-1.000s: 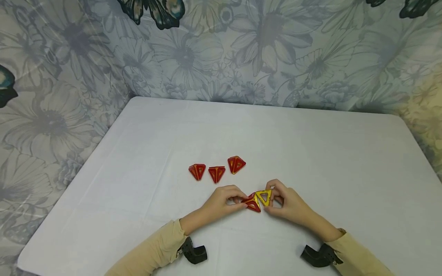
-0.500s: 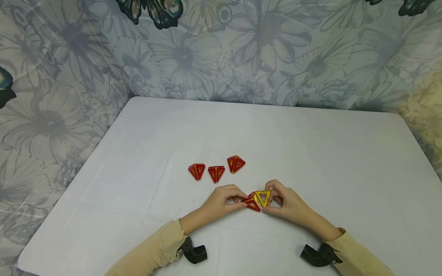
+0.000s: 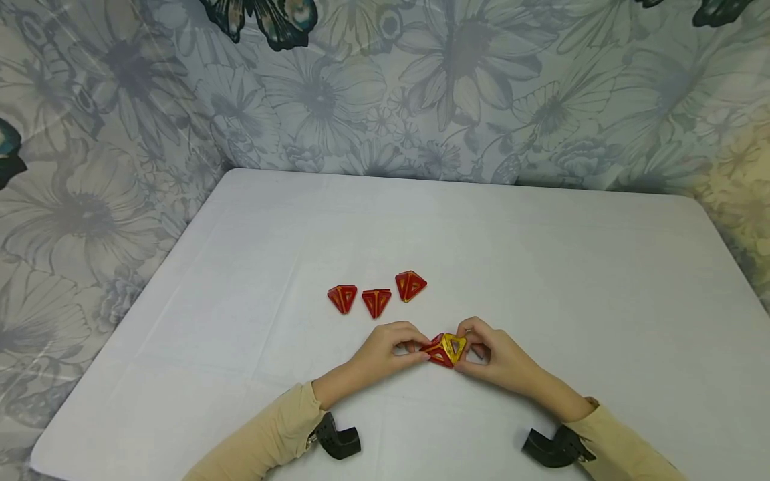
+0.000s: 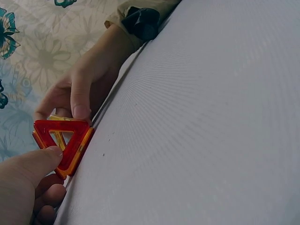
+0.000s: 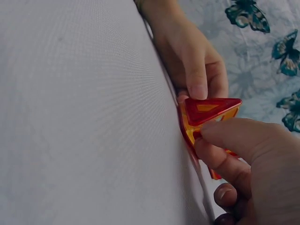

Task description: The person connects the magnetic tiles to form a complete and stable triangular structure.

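Low over the table in the head view, my left hand [image 3: 385, 347] pinches red triangular magnetic tiles [image 3: 434, 350] between thumb and fingertips. Opposite it, my right hand [image 3: 502, 357] pinches a yellow triangular magnetic tile [image 3: 460, 352] by its edges, right up against the red ones. Together the tiles make a small slanted, pyramid-like shape. The left wrist view has the left thumb on the face of a red triangular tile [image 4: 74, 149], with yellow showing behind it. In the right wrist view, the right thumb and fingers hide part of the red and orange-looking tiles [image 5: 213, 108].
Three small red pyramids of triangular tiles, a left one [image 3: 342, 298], a middle one [image 3: 376, 302] and a right one [image 3: 411, 286], stand just beyond the hands. A white cloth covers the table [image 3: 511, 247]. Floral fabric [image 3: 361, 100] hangs behind and to the left.
My right hand has moved slightly left, tilting the yellow tile and bringing it against the red ones. The left hand and the three red pyramids stay in place.
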A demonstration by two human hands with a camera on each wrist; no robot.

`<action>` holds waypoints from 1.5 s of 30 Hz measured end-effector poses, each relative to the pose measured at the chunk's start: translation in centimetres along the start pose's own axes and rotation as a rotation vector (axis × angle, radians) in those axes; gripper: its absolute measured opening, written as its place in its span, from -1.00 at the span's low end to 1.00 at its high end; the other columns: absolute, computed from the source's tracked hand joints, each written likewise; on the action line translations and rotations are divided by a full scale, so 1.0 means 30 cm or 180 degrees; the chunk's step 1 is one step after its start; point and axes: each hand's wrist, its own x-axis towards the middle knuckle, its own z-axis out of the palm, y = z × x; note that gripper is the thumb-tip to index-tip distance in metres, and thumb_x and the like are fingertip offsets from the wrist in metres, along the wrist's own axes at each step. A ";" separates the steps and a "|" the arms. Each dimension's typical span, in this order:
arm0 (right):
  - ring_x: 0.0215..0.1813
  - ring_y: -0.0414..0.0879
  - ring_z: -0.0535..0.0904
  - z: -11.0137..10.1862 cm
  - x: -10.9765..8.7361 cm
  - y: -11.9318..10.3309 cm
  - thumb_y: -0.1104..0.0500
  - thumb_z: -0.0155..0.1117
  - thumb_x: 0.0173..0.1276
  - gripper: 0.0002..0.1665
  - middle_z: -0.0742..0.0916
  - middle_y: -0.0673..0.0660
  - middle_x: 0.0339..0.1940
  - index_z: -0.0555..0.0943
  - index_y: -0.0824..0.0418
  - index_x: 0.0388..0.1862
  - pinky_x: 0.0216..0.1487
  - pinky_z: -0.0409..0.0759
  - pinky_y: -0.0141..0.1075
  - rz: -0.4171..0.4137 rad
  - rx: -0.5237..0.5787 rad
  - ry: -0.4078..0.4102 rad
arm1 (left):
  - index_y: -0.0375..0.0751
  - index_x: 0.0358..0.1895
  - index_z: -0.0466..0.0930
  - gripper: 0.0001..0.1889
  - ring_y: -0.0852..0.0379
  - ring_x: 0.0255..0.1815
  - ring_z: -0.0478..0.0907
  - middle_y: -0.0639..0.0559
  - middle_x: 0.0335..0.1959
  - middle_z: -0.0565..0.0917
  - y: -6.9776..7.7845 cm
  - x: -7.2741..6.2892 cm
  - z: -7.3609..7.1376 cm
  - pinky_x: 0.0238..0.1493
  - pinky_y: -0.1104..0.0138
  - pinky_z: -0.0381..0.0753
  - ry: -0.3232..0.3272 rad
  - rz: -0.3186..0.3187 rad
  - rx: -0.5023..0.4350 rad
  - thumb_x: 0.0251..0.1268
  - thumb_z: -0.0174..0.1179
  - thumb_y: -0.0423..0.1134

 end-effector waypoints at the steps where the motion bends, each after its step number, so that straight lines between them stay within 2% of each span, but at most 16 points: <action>1: -0.62 -0.30 0.21 0.000 0.001 0.000 0.40 0.42 -0.09 -0.47 0.44 -0.16 -0.63 0.36 0.20 -0.17 -0.64 0.20 -0.52 -0.0041 0.0032 0.0005 | -0.24 -0.26 0.62 -0.83 0.35 -0.43 0.43 0.09 -0.39 0.59 0.001 0.000 0.000 -0.36 0.53 0.43 -0.0001 -0.0008 -0.0003 0.04 0.29 -0.33; 7: -0.58 -0.17 0.33 -0.005 0.021 -0.035 0.54 0.36 -0.14 -0.50 0.54 -0.03 -0.52 0.40 0.31 -0.20 -0.60 0.30 -0.42 -0.0250 0.0106 0.0045 | -0.26 -0.26 0.62 -0.83 0.34 -0.42 0.44 0.08 -0.38 0.58 0.002 0.000 -0.001 -0.35 0.52 0.44 0.0003 -0.0003 -0.0030 0.04 0.29 -0.34; 13: -0.57 -0.10 0.31 -0.019 0.049 -0.102 0.56 0.35 -0.17 -0.55 0.54 0.06 -0.46 0.46 0.34 -0.25 -0.62 0.29 -0.33 -0.0269 0.0074 0.0075 | -0.25 -0.26 0.62 -0.84 0.35 -0.42 0.43 0.09 -0.38 0.59 -0.003 -0.001 0.000 -0.35 0.52 0.44 0.0003 -0.0008 -0.0047 0.04 0.29 -0.35; 23: -0.54 -0.09 0.33 -0.014 0.053 -0.105 0.57 0.33 -0.14 -0.53 0.54 0.08 -0.46 0.50 0.37 -0.17 -0.58 0.33 -0.33 -0.0308 0.0128 -0.0005 | -0.25 -0.27 0.62 -0.84 0.34 -0.42 0.44 0.08 -0.38 0.59 0.002 0.000 -0.002 -0.35 0.52 0.44 0.0041 0.0011 -0.0048 0.04 0.29 -0.35; 33: -0.55 -0.09 0.32 -0.014 0.054 -0.122 0.54 0.37 -0.16 -0.53 0.52 0.08 -0.51 0.50 0.39 -0.19 -0.58 0.30 -0.34 -0.0216 0.0033 -0.0001 | -0.24 -0.27 0.63 -0.84 0.33 -0.42 0.44 0.09 -0.38 0.59 0.001 0.000 -0.001 -0.34 0.51 0.44 0.0032 0.0003 -0.0064 0.03 0.30 -0.35; 40: -0.50 -0.25 0.30 0.017 0.016 -0.023 0.25 0.48 -0.11 -0.45 0.49 -0.09 -0.47 0.51 0.23 -0.07 -0.51 0.30 -0.47 -0.0085 -0.0392 -0.0039 | -0.23 -0.26 0.62 -0.82 0.31 -0.44 0.44 0.10 -0.41 0.58 0.007 -0.001 -0.002 -0.36 0.51 0.43 0.0037 -0.0020 0.0003 0.02 0.30 -0.31; 45: -0.38 -0.26 0.37 0.029 0.019 -0.010 0.24 0.42 -0.08 -0.43 0.56 -0.11 -0.33 0.51 0.25 -0.01 -0.37 0.39 -0.39 -0.0132 -0.0629 -0.0034 | -0.22 -0.28 0.61 -0.81 0.31 -0.45 0.43 0.11 -0.43 0.56 0.010 -0.002 -0.003 -0.37 0.50 0.42 0.0068 -0.0097 0.0053 0.01 0.32 -0.28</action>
